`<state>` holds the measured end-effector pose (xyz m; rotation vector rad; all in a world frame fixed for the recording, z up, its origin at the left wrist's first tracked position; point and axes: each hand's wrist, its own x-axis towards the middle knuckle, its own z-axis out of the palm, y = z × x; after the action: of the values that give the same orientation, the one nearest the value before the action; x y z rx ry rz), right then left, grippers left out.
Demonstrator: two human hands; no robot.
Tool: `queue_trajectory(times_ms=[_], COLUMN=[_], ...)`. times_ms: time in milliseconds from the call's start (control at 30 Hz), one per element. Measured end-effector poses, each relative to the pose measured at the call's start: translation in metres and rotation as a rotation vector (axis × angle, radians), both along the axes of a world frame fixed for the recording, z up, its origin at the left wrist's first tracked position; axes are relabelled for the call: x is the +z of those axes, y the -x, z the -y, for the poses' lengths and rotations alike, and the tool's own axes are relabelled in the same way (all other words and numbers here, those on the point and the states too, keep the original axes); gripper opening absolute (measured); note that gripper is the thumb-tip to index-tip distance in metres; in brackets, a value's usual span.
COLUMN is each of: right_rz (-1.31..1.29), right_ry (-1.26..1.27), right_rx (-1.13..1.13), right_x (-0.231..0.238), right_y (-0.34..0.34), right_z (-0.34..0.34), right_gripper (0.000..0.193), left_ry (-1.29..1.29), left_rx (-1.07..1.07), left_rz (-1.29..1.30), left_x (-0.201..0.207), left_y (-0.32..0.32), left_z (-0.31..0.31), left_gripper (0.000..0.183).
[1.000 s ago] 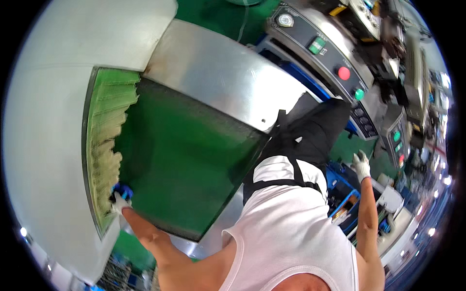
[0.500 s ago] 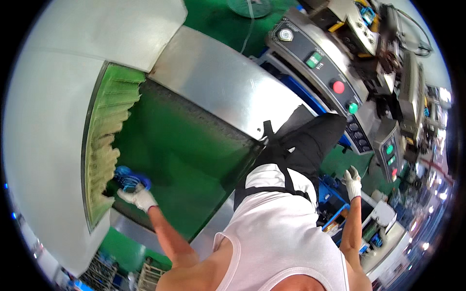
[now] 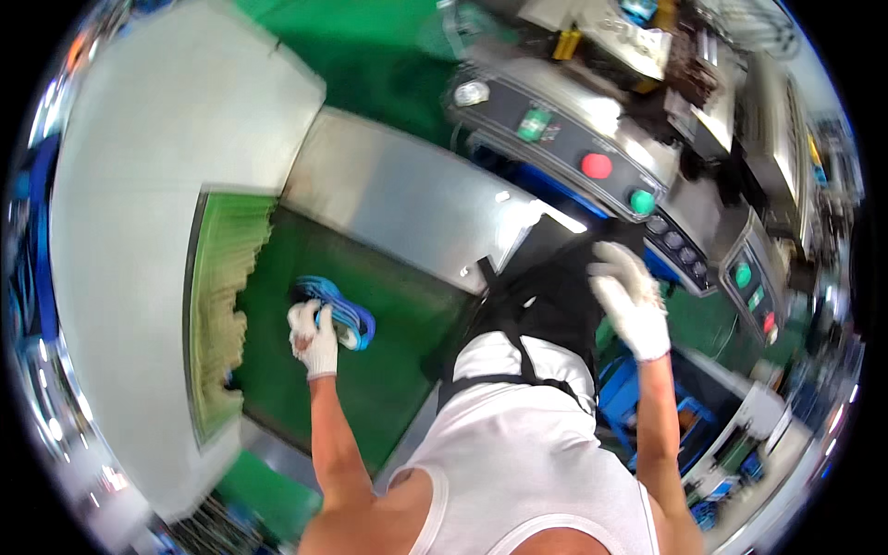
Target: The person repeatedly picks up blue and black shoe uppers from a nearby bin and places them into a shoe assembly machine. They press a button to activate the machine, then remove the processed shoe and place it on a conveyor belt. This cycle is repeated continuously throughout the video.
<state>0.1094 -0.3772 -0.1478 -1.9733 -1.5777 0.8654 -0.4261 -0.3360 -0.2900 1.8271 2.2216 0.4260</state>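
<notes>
My left hand, in a white knit glove, grips a blue shoe by its near side, above the green belt. The shoe is slightly smeared by motion, so its details are hard to make out. My right hand, also in a white glove, hovers over my dark trousers near the control panel, with its fingers stretched out and nothing visible in them.
A fringed green curtain hangs at the opening of a pale machine housing. Beyond the belt runs a metal side plate. On the right, a control panel carries red and green buttons; a blue crate sits below.
My left hand has drawn the blue shoe away from the curtain, rightward over the belt. My right hand has risen from the right side toward the control panel. The head view has shifted.
</notes>
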Motion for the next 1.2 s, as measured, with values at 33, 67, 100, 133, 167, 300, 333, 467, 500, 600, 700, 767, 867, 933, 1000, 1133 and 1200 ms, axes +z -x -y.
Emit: queue_trajectory(times_ms=[33,67,100,133,167,300,333,467,500,600,700,767,867,933,1000,1133,1200], right_rz=[-0.301,-0.697,-0.419,-0.463,-0.401,-0.195,-0.167,-0.627,-0.762,-1.011,-1.603,-1.699,-1.749,-1.75,-1.731,-1.697,-1.674], right_ry=[0.118,0.185,0.09,0.083,0.028,-0.072,-0.134,-0.281,-0.155,0.186,-0.157,-0.367,-0.544,-0.581,-0.598,-0.568,-0.553], right_rx=[-0.082,-0.132,0.22,0.234,0.279,0.275,0.224,-0.068,-0.175,-0.339,-0.51,-0.542,-0.686,-0.786,-0.866,-0.964,-0.971], right_x=[0.0,-0.003,-0.004,-0.023,-0.041,-0.046,-0.045,0.0,-0.001,-0.003,0.004,-0.002,-0.009,-0.016,-0.021,-0.023,-0.021], right_y=[0.027,0.057,0.068,0.094,0.118,0.15,0.137,0.029,0.003,-0.048,-0.044,-0.043,-0.043,-0.049,-0.053,-0.043,-0.043], right_z=[-0.008,-0.013,-0.028,-0.027,-0.027,-0.06,-0.063,-0.033,-0.016,0.038,0.079,0.097,0.106,0.11,0.117,0.131,0.128], right_gripper=[0.056,0.062,0.067,0.076,0.085,0.062,0.061,0.058,0.057,0.066,0.079,0.097,0.094,0.088,0.082,0.07,0.065], left_ry=[-0.067,-0.099,-0.133,-0.147,-0.155,-0.213,-0.145,-0.176,-0.109,-0.484,-0.461,-0.48,-0.379,-0.262,-0.186,-0.189,-0.274], left_rx=[-0.056,-0.13,-0.195,-0.293,-0.403,-0.876,-0.968,-1.456,-1.557,-1.599,-1.267,-1.131,-1.0,-0.873,-0.731,-0.828,-0.837], left_rz=[0.019,0.035,0.041,0.091,0.144,0.296,0.343,0.465,0.473,0.266,0.317,0.132,-0.033,-0.077,-0.088,-0.181,-0.104], left_x=[0.0,0.006,0.022,0.039,0.058,0.135,0.15,0.207,0.22,0.264,0.257,0.236,0.207,0.176,0.161,0.166,0.197], left_y=[-0.004,-0.015,-0.033,-0.062,-0.099,-0.242,-0.272,-0.377,-0.397,-0.477,-0.543,-0.584,-0.641,-0.672,-0.696,-0.697,-0.686], left_z=[-0.007,-0.016,-0.027,-0.044,-0.059,-0.084,-0.088,-0.123,-0.134,-0.198,-0.284,-0.357,-0.42,-0.437,-0.431,-0.48,-0.493], left_gripper=[0.016,0.016,0.016,0.015,0.013,0.018,0.022,0.052,0.065,0.065,0.059,0.062,0.083,0.09,0.089,0.086,0.082])
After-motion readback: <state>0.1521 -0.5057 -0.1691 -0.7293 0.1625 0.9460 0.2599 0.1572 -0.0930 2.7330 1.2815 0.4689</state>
